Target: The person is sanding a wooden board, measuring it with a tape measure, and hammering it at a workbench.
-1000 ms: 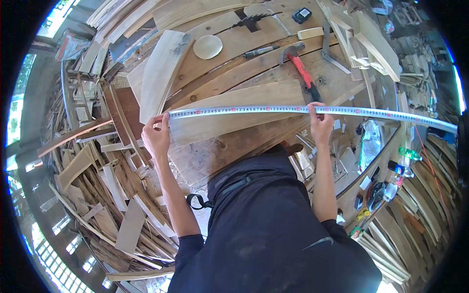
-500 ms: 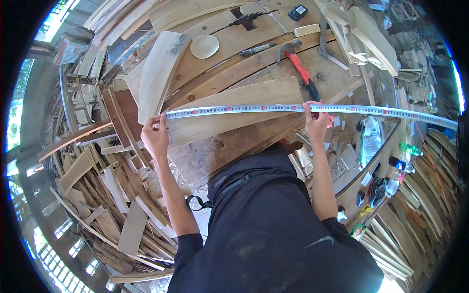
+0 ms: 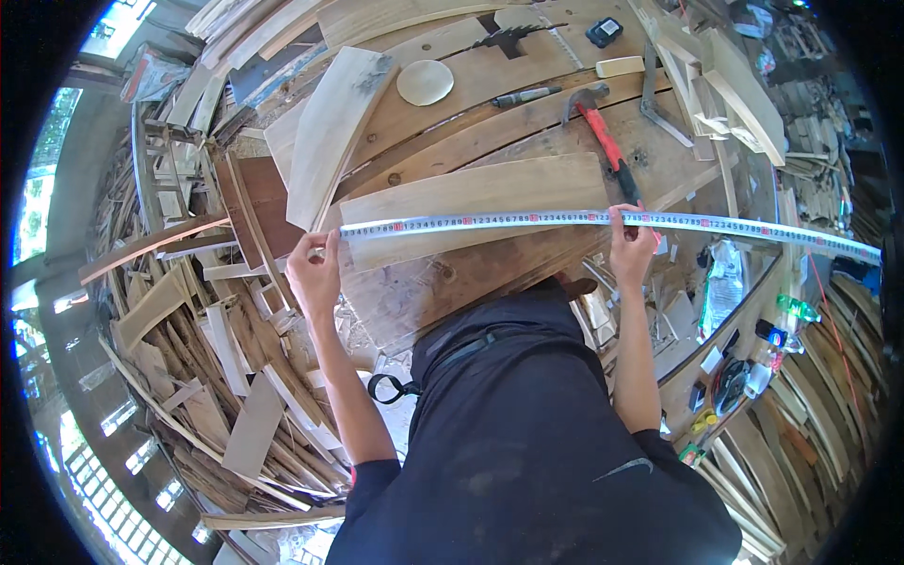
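Note:
A white measuring tape (image 3: 527, 221) with black and red markings stretches across a pale wooden board (image 3: 480, 193) on the workbench. My left hand (image 3: 314, 273) pinches the tape's end near the board's left end. With fingers closed on it, my right hand (image 3: 631, 243) grips the tape by the board's right end. Beyond that hand the tape runs on to the right edge of the view. A claw hammer (image 3: 607, 141) with a red and black handle lies just past my right hand. Another pale board (image 3: 339, 132) rests at an angle at the upper left.
On the bench (image 3: 405, 292) lie a round wooden disc (image 3: 425, 83), a marker pen (image 3: 527, 96), a metal square (image 3: 650, 104) and a small black device (image 3: 604, 32). Scrap wood (image 3: 207, 405) is heaped to the left. Planks (image 3: 829, 377) and bottles (image 3: 797, 308) stand at the right.
The whole view has shifted, so the bench and boards appear slightly farther right. Both hands keep their hold on the measuring tape, which still spans the board.

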{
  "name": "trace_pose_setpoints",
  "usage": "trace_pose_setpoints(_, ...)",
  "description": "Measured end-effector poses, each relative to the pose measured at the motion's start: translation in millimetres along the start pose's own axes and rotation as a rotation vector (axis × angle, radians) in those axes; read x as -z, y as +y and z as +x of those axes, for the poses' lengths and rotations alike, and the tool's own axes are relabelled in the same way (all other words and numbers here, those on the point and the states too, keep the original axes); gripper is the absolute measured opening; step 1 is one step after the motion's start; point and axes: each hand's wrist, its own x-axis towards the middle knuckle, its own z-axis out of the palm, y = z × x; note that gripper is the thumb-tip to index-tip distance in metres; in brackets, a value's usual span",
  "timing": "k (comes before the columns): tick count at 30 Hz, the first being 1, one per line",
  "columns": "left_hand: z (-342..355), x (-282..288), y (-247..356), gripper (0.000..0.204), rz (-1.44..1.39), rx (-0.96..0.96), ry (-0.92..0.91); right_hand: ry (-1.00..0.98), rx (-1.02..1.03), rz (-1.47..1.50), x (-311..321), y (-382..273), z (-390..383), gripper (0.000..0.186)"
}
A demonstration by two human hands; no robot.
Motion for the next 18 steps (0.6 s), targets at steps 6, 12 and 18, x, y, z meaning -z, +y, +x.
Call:
trace_pose_setpoints(6, -45.0, 9.9, -21.4, 0.031, -0.066, 0.134, -0.052, -0.003, 0.045, -0.036, 5.0, -1.5, -0.3, 0.022)
trace_pose_setpoints(12, -54.2, -1.7, -22.6, 0.03, -0.096, 0.137, -0.039, -0.016, 0.003, -0.055, 5.8, 9.3, 4.0, 0.023)
trace_pose_setpoints(18, -53.7, -3.1, -22.9, 0.029, -0.083, 0.168, -0.06, -0.018, -0.015, -0.055, 5.1, 24.0, 4.5, 0.024)
